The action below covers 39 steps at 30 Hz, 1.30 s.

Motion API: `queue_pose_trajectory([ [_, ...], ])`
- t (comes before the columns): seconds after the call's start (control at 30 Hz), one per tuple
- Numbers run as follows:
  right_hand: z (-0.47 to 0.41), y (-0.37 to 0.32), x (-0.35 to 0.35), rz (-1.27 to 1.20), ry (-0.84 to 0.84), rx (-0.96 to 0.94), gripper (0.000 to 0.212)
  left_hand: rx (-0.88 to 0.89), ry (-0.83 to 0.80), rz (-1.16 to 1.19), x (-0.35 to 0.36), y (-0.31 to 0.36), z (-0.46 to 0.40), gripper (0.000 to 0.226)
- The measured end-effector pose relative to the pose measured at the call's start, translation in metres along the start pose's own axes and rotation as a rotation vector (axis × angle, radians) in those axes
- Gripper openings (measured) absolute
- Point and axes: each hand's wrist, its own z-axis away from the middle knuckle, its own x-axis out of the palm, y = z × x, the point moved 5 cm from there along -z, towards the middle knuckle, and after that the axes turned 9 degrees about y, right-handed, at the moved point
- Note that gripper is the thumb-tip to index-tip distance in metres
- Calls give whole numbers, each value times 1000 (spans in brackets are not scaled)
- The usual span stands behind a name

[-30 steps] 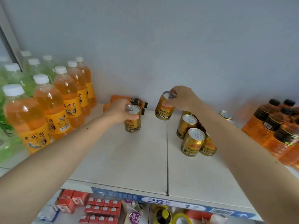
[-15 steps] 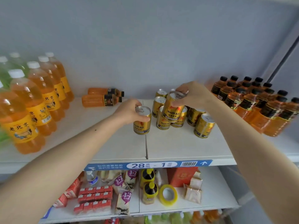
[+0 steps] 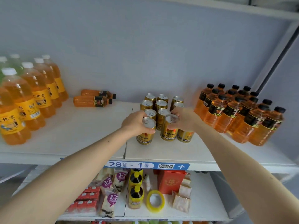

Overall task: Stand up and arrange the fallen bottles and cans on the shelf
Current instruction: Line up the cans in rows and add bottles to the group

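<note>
On the shelf (image 3: 90,139), both gold cans (image 3: 146,133) now stand upright.

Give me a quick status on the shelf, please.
Left hand grips one gold can; right hand grips another can, both upright in the cluster. Two orange bottles lie fallen at the back left. Nothing blocking.

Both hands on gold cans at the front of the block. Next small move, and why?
Probably release both: the left hand and right hand grip upright cans already in line. Then reach for the two lying bottles at the back.
</note>
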Motion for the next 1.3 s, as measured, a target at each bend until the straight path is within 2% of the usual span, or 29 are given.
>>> queue_pose_trajectory([
  [0.17, -2, 15, 18, 34, 24, -31, 83, -31, 45, -58, 18, 8, 5, 71],
  [0.37, -7, 22, 27, -39, 4, -32, 91, -84, 89, -73, 27, 12, 6, 91],
  [0.53, -13, 24, 34, -53, -2, -31, 94, -128, 131, -44, 32, 9, 4, 91],
  [0.77, -13, 21, 37, -2, 65, -63, 81, -109, 228, 27, 36, 7, 7, 85],
  [1.0, -9, 13, 22, 29, 87, -143, 84, -97, 184, 34, 34, 5, 11, 86],
  [1.3, -23, -34, 1, -71, 258, -259, 47, -127, 209, 74, -2, -22, 18, 86],
])
